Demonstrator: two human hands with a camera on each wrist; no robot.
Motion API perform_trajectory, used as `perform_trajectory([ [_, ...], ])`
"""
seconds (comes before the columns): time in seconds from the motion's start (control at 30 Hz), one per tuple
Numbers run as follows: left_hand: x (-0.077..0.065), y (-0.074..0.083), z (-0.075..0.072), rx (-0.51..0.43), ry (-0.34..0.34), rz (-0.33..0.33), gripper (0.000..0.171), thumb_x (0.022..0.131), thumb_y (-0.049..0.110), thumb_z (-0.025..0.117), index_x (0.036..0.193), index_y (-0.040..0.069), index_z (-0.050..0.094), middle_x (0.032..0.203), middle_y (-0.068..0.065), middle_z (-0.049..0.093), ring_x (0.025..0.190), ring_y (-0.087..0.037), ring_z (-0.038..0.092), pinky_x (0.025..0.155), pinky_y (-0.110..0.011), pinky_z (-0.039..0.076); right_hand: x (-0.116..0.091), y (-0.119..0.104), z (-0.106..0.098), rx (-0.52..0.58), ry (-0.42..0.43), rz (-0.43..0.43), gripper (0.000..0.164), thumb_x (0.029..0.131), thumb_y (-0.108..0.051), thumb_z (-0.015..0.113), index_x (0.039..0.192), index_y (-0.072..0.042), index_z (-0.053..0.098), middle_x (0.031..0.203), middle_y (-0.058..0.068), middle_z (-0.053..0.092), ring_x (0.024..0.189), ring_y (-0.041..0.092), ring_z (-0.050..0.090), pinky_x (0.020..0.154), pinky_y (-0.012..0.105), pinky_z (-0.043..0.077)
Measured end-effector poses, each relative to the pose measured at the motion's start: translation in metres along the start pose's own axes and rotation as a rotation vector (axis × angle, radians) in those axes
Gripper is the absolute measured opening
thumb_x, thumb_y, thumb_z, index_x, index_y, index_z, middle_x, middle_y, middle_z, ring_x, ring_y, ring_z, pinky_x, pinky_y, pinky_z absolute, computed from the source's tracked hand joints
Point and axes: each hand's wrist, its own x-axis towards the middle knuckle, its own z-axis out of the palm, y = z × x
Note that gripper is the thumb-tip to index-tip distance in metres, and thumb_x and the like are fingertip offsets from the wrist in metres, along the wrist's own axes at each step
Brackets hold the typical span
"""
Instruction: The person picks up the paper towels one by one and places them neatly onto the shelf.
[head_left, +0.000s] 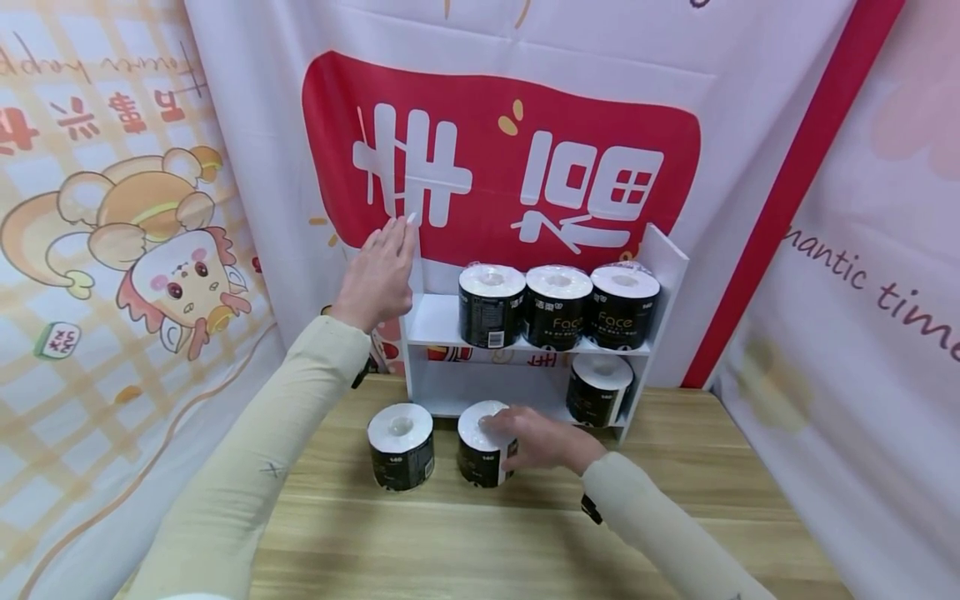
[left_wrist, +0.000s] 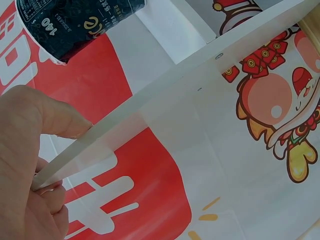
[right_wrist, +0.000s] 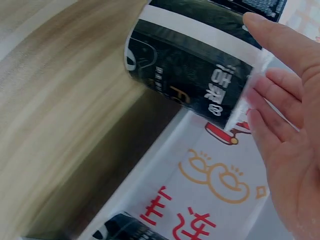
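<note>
My left hand holds the upper end of the left side panel of a small white shelf, thumb on one face and fingers on the other. My right hand is at a black-wrapped tissue roll standing upright on the table in front of the shelf. In the right wrist view, the thumb lies on that roll's dark side and the fingers are at its white end. The fingertips are partly hidden in the head view. To its left stands another upright tissue roll, apart from both hands.
Three similar rolls stand on the upper shelf board, including a middle roll. One more roll sits at the right of the lower level. The shelf stands on a wooden table, before a printed cloth backdrop.
</note>
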Motion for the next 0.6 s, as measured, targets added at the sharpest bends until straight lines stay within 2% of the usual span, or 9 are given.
perform_trajectory([
  [0.1, 0.0, 0.0, 0.0, 0.002, 0.002, -0.001, 0.109, 0.082, 0.018, 0.084, 0.167, -0.001, 0.019, 0.174, -0.022, 0.025, 0.163, -0.041, 0.024, 0.134, -0.049, 0.024, 0.001, 0.002, 0.005, -0.016, 0.01, 0.003, 0.068, 0.087, -0.016, 0.087, 0.148, -0.003, 0.059, 0.15, 0.015, 0.063, 0.136, 0.032, 0.062, 0.114, 0.042, 0.054],
  [0.27, 0.0, 0.001, 0.0, 0.005, 0.002, 0.001, 0.109, 0.082, 0.017, 0.083, 0.167, -0.001, 0.019, 0.175, -0.022, 0.023, 0.163, -0.041, 0.023, 0.134, -0.049, 0.023, 0.002, 0.006, 0.012, -0.044, 0.026, 0.057, 0.065, 0.088, -0.023, 0.087, 0.145, -0.008, 0.062, 0.148, 0.014, 0.062, 0.135, 0.029, 0.062, 0.111, 0.04, 0.056],
  [0.43, 0.001, 0.001, 0.0, 0.007, 0.004, 0.001, 0.109, 0.081, 0.016, 0.083, 0.167, -0.002, 0.018, 0.175, -0.022, 0.022, 0.163, -0.042, 0.023, 0.134, -0.05, 0.024, 0.006, 0.008, 0.02, -0.054, 0.108, 0.042, 0.065, 0.083, -0.033, 0.092, 0.137, -0.009, 0.066, 0.137, 0.01, 0.067, 0.121, 0.021, 0.066, 0.103, 0.034, 0.06],
  [0.6, 0.001, 0.0, 0.001, 0.005, -0.001, 0.0, 0.111, 0.08, 0.017, 0.085, 0.167, -0.001, 0.018, 0.175, -0.022, 0.023, 0.163, -0.042, 0.023, 0.133, -0.05, 0.025, 0.01, 0.011, 0.03, -0.063, 0.179, 0.031, 0.06, 0.078, -0.038, 0.095, 0.126, -0.012, 0.069, 0.126, 0.004, 0.07, 0.109, 0.014, 0.064, 0.093, 0.028, 0.06],
])
